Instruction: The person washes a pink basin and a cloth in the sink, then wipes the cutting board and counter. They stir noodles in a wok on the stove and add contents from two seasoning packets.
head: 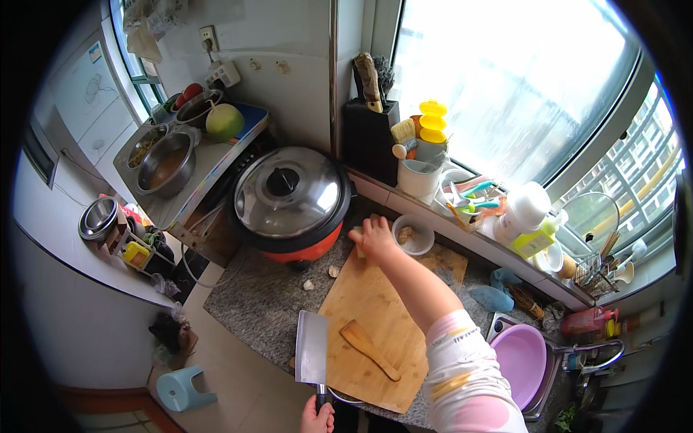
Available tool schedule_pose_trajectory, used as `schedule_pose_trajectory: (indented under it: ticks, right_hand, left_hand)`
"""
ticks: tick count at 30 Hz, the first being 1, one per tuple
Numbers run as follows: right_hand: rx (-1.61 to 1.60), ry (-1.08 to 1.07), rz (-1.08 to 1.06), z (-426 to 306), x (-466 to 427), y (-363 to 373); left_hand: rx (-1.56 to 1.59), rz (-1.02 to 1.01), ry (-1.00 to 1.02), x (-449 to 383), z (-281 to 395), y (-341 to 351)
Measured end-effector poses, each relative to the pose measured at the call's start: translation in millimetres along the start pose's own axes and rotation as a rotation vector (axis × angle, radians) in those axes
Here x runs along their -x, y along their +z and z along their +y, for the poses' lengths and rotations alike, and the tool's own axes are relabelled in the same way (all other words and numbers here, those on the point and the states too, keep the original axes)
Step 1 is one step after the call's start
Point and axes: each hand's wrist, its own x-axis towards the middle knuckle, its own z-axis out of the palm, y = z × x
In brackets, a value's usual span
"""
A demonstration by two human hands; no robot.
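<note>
My left hand [318, 415] grips the black handle of a cleaver [312, 349], whose blade lies over the near left edge of a wooden cutting board [346, 303]. Stretched forward, my right hand [373, 238] rests on the far left corner of the board, on a brownish thing that it mostly covers; whether the fingers grip it is hidden. Just right of that hand stands a plastic bowl [413, 234] with pale brown pieces inside. A wooden spatula [370, 349] lies on the board. Bits of garlic skin [308, 284] are on the granite counter to the left.
A lidded electric pan [289, 200] stands beyond the board at the left. On the window ledge are a knife block [371, 143], a white utensil cup [419, 176] and bottles. A purple basin [518, 365] sits in the sink at the right. A blue stool [184, 388] stands on the floor.
</note>
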Motion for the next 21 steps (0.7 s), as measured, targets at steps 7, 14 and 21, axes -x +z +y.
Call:
schedule_pose_trajectory:
  ticks: [7, 14, 21]
  right_hand:
    - [-0.189, -0.054, 0.411, -32, 56, 1]
    - [-0.882, 0.984, 0.887, 10, 63, 2]
    - [-0.804, 1.184, 0.799, 32, 67, 34]
  left_hand:
    - [-0.028, -0.01, 0.036, -5, 7, -2]
    - [-0.048, -0.043, 0.026, -5, 9, 11]
    - [0.012, -0.133, -0.009, -5, 5, 11]
